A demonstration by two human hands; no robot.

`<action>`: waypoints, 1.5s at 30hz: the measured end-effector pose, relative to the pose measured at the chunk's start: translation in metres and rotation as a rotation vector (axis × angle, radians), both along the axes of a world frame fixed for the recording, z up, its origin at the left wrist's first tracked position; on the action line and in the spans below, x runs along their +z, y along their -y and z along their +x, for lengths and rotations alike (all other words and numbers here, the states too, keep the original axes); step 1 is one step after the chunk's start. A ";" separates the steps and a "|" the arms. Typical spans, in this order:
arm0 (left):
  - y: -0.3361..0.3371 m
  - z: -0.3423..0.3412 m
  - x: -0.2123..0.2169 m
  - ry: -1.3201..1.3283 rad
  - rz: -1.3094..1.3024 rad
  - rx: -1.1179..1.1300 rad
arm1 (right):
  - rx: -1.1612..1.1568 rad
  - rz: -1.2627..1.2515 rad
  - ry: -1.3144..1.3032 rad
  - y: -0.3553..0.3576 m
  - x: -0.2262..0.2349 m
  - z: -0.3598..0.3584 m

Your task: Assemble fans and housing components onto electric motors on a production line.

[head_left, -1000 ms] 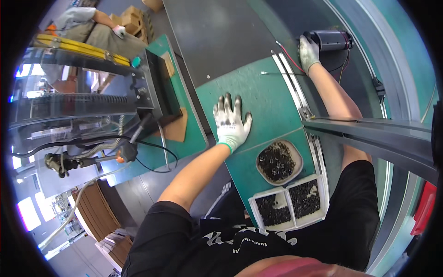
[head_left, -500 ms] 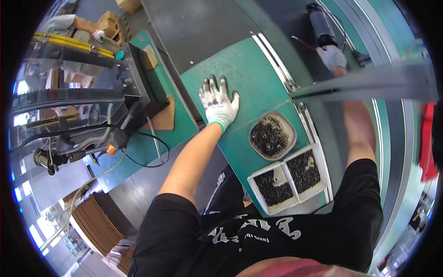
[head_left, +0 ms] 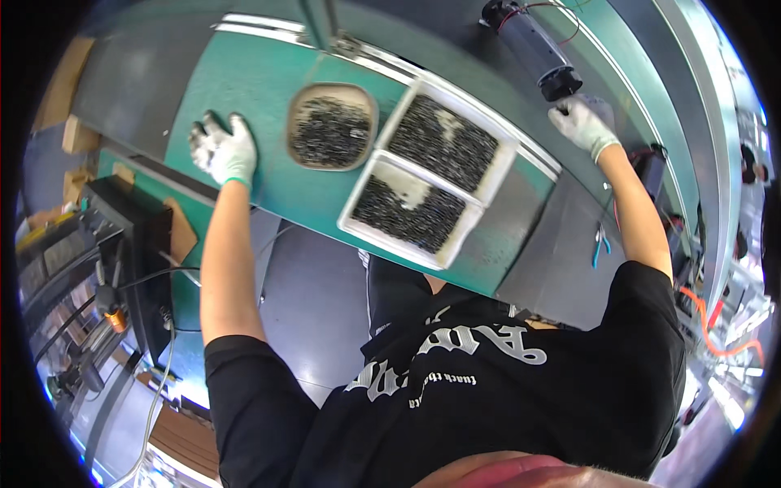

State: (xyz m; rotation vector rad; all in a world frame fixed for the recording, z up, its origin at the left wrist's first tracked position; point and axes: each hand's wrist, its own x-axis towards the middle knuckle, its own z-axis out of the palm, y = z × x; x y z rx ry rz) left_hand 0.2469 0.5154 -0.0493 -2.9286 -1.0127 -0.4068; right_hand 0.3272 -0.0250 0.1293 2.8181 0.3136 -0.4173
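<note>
My left hand (head_left: pixel 224 151), in a white glove with darkened fingertips, is open at the left end of the green work surface (head_left: pixel 268 207). Its fingers are spread and nothing shows in them. At the upper right my right hand (head_left: pixel 582 127), also in a white glove, has its fingers curled closed just below the black end of a dark grey cylindrical motor (head_left: pixel 533 47) with thin red and black wires. Whether those fingers hold anything is hidden. Between the hands stand a squarish tub (head_left: pixel 293 122) of small dark parts and a white two-part tray (head_left: pixel 476 213) of similar parts.
Blue-handled pliers (head_left: pixel 600 244) lie on the grey surface at right. Another dark cylinder (head_left: pixel 649 169) sits beyond my right forearm. A metal rail (head_left: pixel 382 61) edges the green surface. Equipment with cables and an orange knob (head_left: pixel 116 320) stands at left.
The view has turned, bringing the tub and tray further up and the pliers into sight. My right hand, earlier against the motor's end, is now just below it. The left hand stays open.
</note>
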 end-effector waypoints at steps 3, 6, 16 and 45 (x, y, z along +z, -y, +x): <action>-0.017 -0.013 -0.005 -0.023 0.040 0.019 | -0.053 0.025 -0.006 0.040 0.000 -0.074; -0.018 -0.013 -0.007 0.007 0.007 -0.006 | -0.116 0.066 0.067 0.080 -0.010 -0.151; -0.095 -0.013 -0.034 0.277 -0.412 -0.143 | -0.350 0.380 0.152 0.090 -0.032 -0.317; 0.290 0.016 0.064 -0.064 0.037 -0.987 | -0.595 1.455 0.606 0.558 -0.053 -0.331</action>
